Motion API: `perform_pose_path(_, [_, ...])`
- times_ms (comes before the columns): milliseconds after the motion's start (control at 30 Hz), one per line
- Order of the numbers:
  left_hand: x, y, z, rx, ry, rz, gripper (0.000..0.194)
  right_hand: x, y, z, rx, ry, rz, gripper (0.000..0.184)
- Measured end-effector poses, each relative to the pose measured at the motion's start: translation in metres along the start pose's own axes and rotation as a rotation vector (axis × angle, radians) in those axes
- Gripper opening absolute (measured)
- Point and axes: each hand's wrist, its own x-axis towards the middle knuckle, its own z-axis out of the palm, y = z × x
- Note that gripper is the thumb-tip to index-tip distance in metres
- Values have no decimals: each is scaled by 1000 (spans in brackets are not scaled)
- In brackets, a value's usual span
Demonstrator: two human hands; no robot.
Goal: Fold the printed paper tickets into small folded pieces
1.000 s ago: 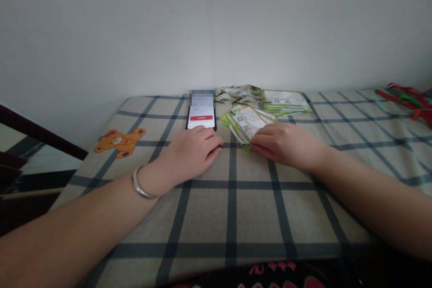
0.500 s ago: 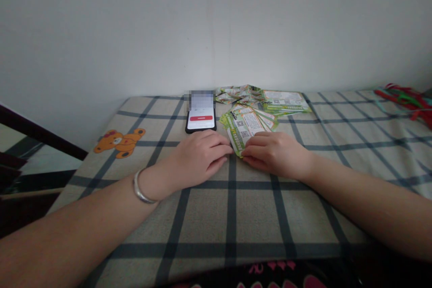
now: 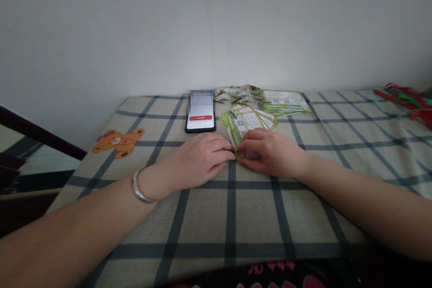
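Green, white and orange printed leaflets [image 3: 251, 119] lie fanned out in front of my hands. The near corner of one leaflet is raised and bent between my fingertips. My right hand [image 3: 273, 150] pinches this corner, thumb below and fingers above. From the other side, my left hand [image 3: 205, 157], with a silver bangle at the wrist, closes its fingertips on the same corner; its thumb is mostly hidden. Beyond my left hand a phone [image 3: 200, 124] lies face up, a red button on its lit screen.
Folded leaflets [image 3: 239, 94] sit by the wall, beside a stack of flat leaflets [image 3: 288, 102]. A bear cutout [image 3: 119, 143] lies at the left of the checked tablecloth [image 3: 202, 216]. Red and green strips [image 3: 410, 101] are heaped at the far right.
My left fingertips have moved slightly right onto the leaflet's corner. My right hand has shifted a little left, and the corner now bends up between the hands. The phone's screen content has shifted slightly.
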Motion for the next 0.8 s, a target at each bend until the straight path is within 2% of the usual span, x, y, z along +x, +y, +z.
perform_pose_path(200, [-1,0,0,7,-13,-21,25,1,-5,-2,-108,-12,-22,26])
perform_pose_path(467, [0,-1,1,0,9,-59,21,5,-13,-3,-149,-25,116,24])
perform_pose_path(667, [0,-2,1,-18,6,-67,20,3,-9,1,-231,-5,-32,20])
perform_pose_path(800, [-1,-3,2,-22,21,-83,19,2,-11,2,-214,22,12,19])
